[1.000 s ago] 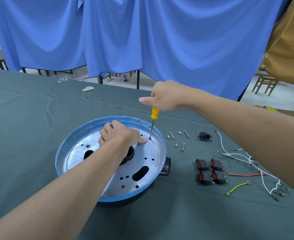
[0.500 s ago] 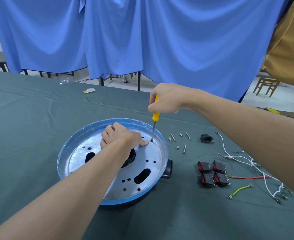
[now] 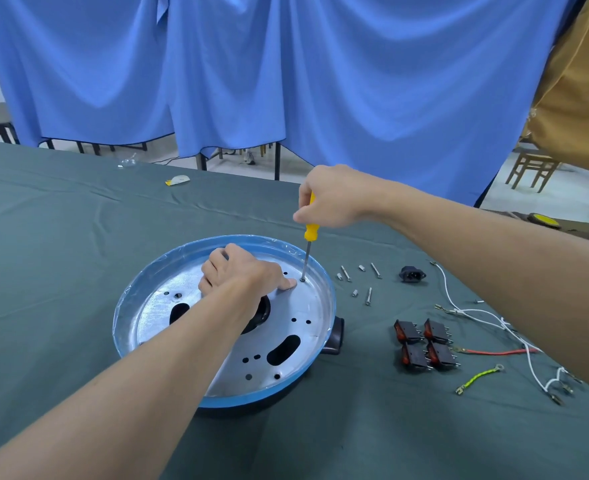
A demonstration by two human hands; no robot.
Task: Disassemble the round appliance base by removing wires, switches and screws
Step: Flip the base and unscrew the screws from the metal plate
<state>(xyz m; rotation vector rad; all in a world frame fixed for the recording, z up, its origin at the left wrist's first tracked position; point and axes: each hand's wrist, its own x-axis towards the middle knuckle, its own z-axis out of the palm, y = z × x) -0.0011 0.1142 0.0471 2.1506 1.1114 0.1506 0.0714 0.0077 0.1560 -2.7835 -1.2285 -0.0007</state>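
Observation:
The round appliance base [image 3: 286,308] has a blue rim and a silver plate with holes, and lies on the green cloth. My left hand [image 3: 241,275] rests on the plate with its fingers curled under, the thumb tip touching the plate beside a screw [image 3: 302,279]. My right hand [image 3: 334,199] grips the yellow handle of a screwdriver [image 3: 309,232], held upright with its tip in that screw near the far right rim. Another screw [image 3: 178,295] sits in the plate at the left.
Right of the base lie loose screws and spacers [image 3: 368,295], a black power socket [image 3: 412,274], several black-and-red switches [image 3: 424,344], white wires [image 3: 476,311], a red wire [image 3: 493,351] and a yellow-green wire [image 3: 480,375]. Blue curtains hang behind the table.
My right hand has turned around the screwdriver handle while the tip stays in the same screw. My left hand keeps its place on the plate.

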